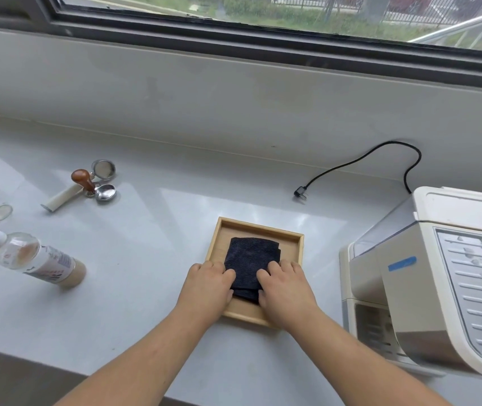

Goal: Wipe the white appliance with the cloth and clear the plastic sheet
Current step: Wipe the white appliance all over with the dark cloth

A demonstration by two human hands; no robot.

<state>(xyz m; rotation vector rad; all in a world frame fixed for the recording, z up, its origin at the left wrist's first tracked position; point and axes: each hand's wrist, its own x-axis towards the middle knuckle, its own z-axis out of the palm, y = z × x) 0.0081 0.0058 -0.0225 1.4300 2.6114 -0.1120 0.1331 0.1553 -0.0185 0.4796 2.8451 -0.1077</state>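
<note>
A folded dark cloth (250, 254) lies in a shallow wooden tray (260, 228) at the counter's middle. My left hand (209, 284) rests on the cloth's near left corner, fingers curled over its edge. My right hand (285, 284) covers the near right corner the same way. The white appliance (427, 288) stands at the right, with a strip of blue tape (402, 263) on its side. A clear plastic sheet (386, 227) seems to lie over the appliance's left upper part.
A black power cord with its plug (301, 193) lies loose behind the tray. At the left are a bottle (33, 259) on its side, a wooden-knobbed tamper (83, 180), metal filter baskets (104, 169) and a small glass (1, 212). The counter's front edge is close to me.
</note>
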